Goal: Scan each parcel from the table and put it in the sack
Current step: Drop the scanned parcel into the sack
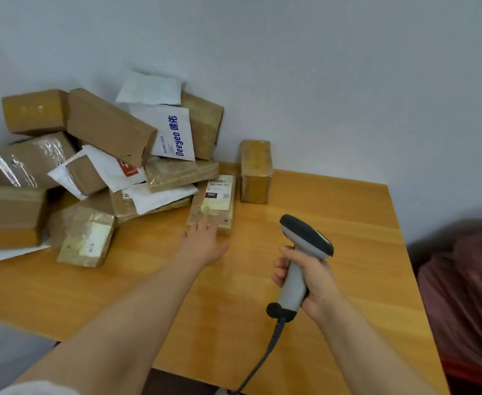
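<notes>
While the right grip [305, 277] clasps the handle of a grey scanner [305, 235], cable trailing from its base, the left grip [202, 243] is released, its fingers straight and their tips at the near end of a flat labelled parcel [212, 201]. Blur hides whether they touch. That parcel lies on the wooden surface [333, 201] just ahead of the left grip. A small upright box [255, 172] stands beyond, to its right. A pile of parcels [91, 166] sits left of the left grip. A blurred dark red bundle [467, 280] lies well right of the right grip.
</notes>
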### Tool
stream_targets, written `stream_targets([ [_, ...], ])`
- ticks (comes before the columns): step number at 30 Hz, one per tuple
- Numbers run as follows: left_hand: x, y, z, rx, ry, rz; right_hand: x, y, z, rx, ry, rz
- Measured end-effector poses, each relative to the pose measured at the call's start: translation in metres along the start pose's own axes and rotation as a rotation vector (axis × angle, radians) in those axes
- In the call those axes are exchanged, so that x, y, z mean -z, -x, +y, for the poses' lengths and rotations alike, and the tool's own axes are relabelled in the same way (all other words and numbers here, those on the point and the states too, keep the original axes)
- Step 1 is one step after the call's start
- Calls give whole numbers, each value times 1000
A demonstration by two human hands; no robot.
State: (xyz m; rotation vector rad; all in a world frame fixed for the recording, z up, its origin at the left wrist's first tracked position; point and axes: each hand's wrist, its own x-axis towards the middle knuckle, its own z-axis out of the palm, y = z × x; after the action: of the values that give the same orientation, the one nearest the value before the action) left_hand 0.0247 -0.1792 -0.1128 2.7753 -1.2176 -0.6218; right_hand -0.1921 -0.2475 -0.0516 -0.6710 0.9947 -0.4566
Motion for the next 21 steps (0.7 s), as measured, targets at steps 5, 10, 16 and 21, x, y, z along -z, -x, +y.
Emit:
stream_targets([
  [5,-7,-44,-19,-80,-99,-98,-21,-22,16,-22,58,38],
  [10,-14,-22,-34,-174,-104,-55,-31,-27,30,-97,82,110],
  [16,-24,45,-38,-276,-65,-26,-33,-27,44,-145,153,145],
  [21,-39,87,-37,-277,16,-24,-31,-37,51,-179,225,136],
])
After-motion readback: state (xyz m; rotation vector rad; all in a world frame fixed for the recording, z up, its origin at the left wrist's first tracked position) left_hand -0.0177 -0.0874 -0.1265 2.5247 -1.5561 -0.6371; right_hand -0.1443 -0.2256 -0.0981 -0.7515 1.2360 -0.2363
